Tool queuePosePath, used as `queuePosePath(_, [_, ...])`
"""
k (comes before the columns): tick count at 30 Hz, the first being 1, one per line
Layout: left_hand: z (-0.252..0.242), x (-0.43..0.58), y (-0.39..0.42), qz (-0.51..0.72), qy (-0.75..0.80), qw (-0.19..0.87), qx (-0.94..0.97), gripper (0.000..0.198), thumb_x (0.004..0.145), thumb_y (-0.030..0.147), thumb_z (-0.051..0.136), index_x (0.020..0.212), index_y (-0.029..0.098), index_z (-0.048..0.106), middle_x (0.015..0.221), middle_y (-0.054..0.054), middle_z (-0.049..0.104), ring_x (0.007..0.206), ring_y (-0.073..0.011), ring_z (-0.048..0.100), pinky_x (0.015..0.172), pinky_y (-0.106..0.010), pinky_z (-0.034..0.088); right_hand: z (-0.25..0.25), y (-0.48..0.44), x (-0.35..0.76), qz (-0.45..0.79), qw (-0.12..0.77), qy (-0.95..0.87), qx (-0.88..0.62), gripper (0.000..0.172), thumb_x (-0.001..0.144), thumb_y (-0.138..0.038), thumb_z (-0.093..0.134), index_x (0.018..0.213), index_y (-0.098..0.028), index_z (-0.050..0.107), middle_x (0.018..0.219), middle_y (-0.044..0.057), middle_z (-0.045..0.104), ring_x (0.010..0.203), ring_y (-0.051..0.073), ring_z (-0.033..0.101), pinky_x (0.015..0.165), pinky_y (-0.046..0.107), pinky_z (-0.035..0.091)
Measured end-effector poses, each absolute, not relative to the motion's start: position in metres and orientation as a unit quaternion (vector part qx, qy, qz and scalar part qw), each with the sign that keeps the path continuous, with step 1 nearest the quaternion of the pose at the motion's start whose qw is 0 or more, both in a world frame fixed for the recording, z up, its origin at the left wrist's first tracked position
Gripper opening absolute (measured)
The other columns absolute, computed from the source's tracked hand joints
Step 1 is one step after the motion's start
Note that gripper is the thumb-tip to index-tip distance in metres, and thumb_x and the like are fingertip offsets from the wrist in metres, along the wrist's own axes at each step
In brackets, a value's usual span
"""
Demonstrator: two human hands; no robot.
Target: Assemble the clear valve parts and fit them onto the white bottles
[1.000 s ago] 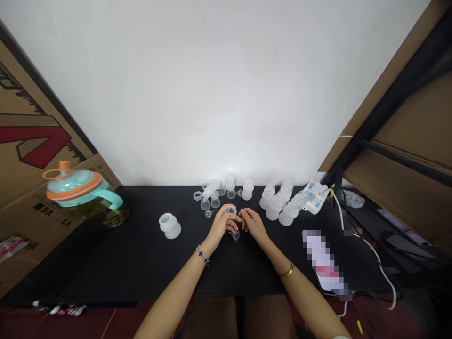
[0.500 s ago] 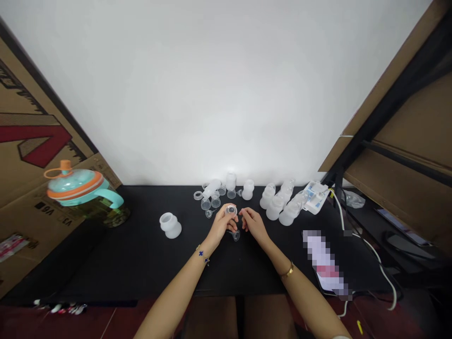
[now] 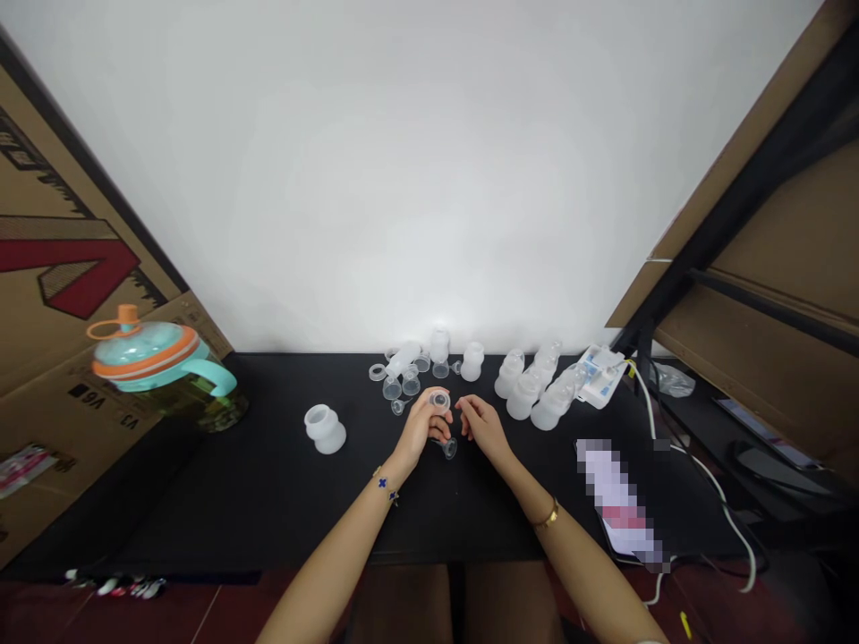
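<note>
My left hand (image 3: 424, 425) is closed around a clear bottle collar (image 3: 439, 400), a round ring with a raised middle, held by its edge. Just to its right, apart from the ring, my right hand (image 3: 478, 422) has its fingers curled in and the thumb against them; anything between them is too small to see. A clear bottle nipple (image 3: 449, 449) lies on the table under and between the hands. To the left stands an open white bottle (image 3: 326, 429) with a pinched waist. Behind the hands are loose clear nipples and rings (image 3: 411, 383).
Several bottles with clear tops (image 3: 527, 394) stand right of the hands, near a white power strip (image 3: 599, 376) with cables. White bottles (image 3: 472, 360) are by the wall. A phone (image 3: 621, 501) lies at the right, and a large turquoise-lidded jug (image 3: 161, 367) stands at the left.
The ring in my left hand has tilted slightly. Both hands otherwise keep their places, and the things on the table have not moved.
</note>
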State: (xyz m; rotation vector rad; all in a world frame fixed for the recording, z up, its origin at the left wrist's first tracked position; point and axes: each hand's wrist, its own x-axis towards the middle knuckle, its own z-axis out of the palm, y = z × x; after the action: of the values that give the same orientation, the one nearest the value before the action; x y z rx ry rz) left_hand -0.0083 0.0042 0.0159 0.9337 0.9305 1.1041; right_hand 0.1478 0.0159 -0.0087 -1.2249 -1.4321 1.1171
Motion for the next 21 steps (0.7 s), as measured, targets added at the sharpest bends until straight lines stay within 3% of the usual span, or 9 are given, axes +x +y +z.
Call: queuePosePath(21, [0.016, -0.0068, 0.005, 0.476, 0.425, 0.641, 0.427, 0.042, 0.07, 0.039, 0.054, 0.107, 0.02, 0.053, 0.058, 0.005, 0.06, 0.041, -0.0123, 0.056, 0.04, -0.021, 0.045, -0.0108, 0.0155, 0.1481, 0.443, 0.461, -0.596, -0.486, 0.037, 0.093, -0.054, 0.049, 0.086, -0.02, 0.062, 0.049, -0.007, 0.049, 0.041, 0.011, 0.045, 0.042, 0.02, 0.036])
